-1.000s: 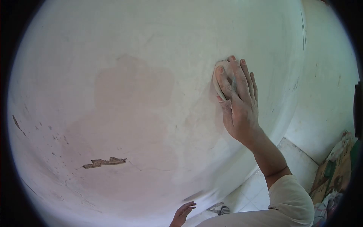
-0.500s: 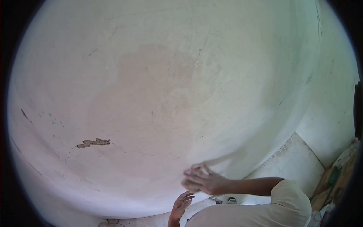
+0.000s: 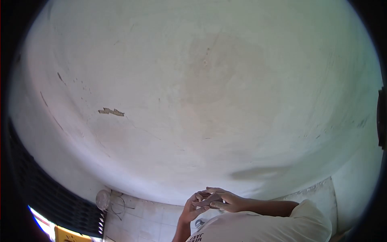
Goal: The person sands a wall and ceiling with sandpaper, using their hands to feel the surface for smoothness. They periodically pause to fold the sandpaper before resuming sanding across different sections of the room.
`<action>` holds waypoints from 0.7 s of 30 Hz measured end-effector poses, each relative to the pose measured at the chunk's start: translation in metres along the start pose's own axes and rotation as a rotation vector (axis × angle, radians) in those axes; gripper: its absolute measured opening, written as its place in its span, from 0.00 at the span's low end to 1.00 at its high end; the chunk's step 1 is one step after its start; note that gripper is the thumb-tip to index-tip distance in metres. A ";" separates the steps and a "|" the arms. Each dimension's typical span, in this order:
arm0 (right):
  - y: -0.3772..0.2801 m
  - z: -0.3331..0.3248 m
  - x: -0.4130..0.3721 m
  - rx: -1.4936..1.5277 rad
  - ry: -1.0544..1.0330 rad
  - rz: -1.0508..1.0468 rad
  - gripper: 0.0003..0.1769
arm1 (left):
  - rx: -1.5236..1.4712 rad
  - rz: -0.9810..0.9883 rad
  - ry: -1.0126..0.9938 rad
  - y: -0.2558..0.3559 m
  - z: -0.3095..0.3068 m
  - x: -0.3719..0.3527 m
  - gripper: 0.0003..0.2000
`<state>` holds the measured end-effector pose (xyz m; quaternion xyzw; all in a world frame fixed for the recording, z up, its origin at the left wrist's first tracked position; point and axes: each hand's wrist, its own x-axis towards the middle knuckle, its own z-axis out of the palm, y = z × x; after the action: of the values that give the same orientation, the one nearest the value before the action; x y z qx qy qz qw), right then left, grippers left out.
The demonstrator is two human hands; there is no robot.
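Close together in front of my shirt, at the lower middle of the head view, are both my hands. My left hand (image 3: 190, 209) has its fingers curled around one side of a small grey-brown flat piece (image 3: 210, 199) that looks like folded sandpaper. From the other side, my right hand (image 3: 227, 200) grips the same piece between thumb and fingers. Fingers hide part of it. Beyond them rises a pale wall (image 3: 161, 169) with a damp-looking darker patch, fine cracks and a chipped strip (image 3: 111, 111).
Pale floor tiles (image 3: 147, 220) run along the wall's foot. At lower left stand a round whitish object (image 3: 103, 199) with a loose cable (image 3: 117, 206) beside it, a dark lattice (image 3: 48, 189) and a yellow panel (image 3: 70, 234).
My right hand has come down from the wall to meet my left, and both now grip the piece. The view has swung left, bringing in the lattice and round object.
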<state>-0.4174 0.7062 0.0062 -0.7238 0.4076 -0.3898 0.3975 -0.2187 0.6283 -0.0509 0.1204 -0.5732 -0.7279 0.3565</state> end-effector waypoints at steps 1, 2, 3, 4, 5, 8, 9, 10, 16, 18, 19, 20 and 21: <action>-0.003 -0.010 -0.011 0.031 -0.010 0.033 0.18 | 0.075 0.044 -0.020 -0.006 0.011 0.002 0.12; -0.002 -0.017 -0.020 0.045 0.008 0.053 0.18 | 0.151 0.085 -0.040 -0.012 0.021 0.004 0.12; 0.000 -0.021 -0.030 0.061 0.025 0.073 0.18 | 0.229 0.124 -0.057 -0.016 0.032 0.006 0.11; 0.002 -0.026 -0.041 0.078 0.040 0.091 0.18 | 0.270 0.104 -0.012 -0.020 0.045 0.006 0.11; 0.007 -0.032 -0.050 0.100 0.013 0.062 0.18 | 0.313 0.081 0.035 -0.016 0.061 0.007 0.11; 0.016 -0.050 -0.075 0.084 -0.017 -0.018 0.19 | 0.376 0.109 0.105 -0.030 0.090 0.007 0.13; 0.010 -0.060 -0.082 0.018 0.010 -0.041 0.20 | 0.372 0.134 0.108 -0.032 0.097 0.009 0.12; 0.006 -0.070 -0.087 -0.048 0.039 -0.065 0.20 | 0.369 0.159 0.110 -0.033 0.105 0.010 0.12; -0.016 -0.160 -0.153 -0.674 0.622 -0.385 0.14 | 0.732 0.028 0.492 0.012 0.114 0.025 0.19; -0.018 -0.188 -0.180 -0.901 0.807 -0.442 0.12 | 0.812 0.440 0.474 0.052 0.116 0.055 0.23; -0.019 -0.202 -0.190 -1.008 0.887 -0.490 0.11 | 0.903 0.605 0.467 0.073 0.116 0.069 0.26; -0.020 -0.214 -0.198 -1.055 0.978 -0.481 0.11 | 0.992 0.675 0.515 0.098 0.120 0.084 0.26; -0.020 -0.223 -0.206 -1.101 1.067 -0.469 0.11 | 1.123 0.784 0.557 0.122 0.123 0.099 0.25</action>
<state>-0.6851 0.8409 0.0599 -0.5990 0.5136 -0.4997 -0.3573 -0.3149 0.6450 0.1235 0.2514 -0.7486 -0.0866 0.6074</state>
